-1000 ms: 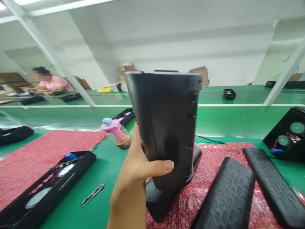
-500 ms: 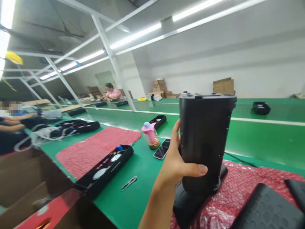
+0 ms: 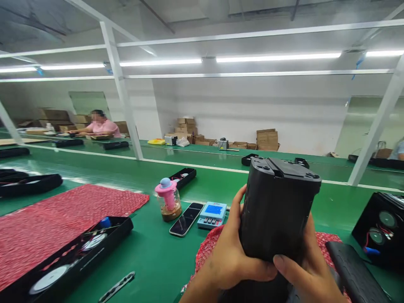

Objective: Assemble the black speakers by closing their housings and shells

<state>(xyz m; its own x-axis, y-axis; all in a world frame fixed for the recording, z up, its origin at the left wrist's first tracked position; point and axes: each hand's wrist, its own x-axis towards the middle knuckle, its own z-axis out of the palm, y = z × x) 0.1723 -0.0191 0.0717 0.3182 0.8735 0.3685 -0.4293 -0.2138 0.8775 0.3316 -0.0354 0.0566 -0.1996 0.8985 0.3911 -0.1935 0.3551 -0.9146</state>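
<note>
Both my hands hold a black plastic housing [image 3: 274,214] upright in front of me, its ridged end facing up. My left hand [image 3: 233,256] wraps its left side, with the thumb across the front. On the other side, my right hand [image 3: 311,269] grips the lower right edge, and its thumb tip meets my left thumb. Below the housing, red bubble wrap [image 3: 208,248] is partly hidden by my hands and other black parts. A dark textured panel [image 3: 353,269] lies just right of my right hand.
On the green bench stand a pink-topped jar [image 3: 168,200], a phone [image 3: 186,219] and a small blue meter [image 3: 213,214]. A long black shell with wires [image 3: 75,261] and a slotted metal strip [image 3: 116,288] lie left. An open speaker shell [image 3: 380,231] is at right. Someone in pink [image 3: 102,125] sits far left.
My right hand has come into view and taken hold of the housing alongside my left. The view has levelled and swung right, bringing the blue meter and the open speaker shell into sight.
</note>
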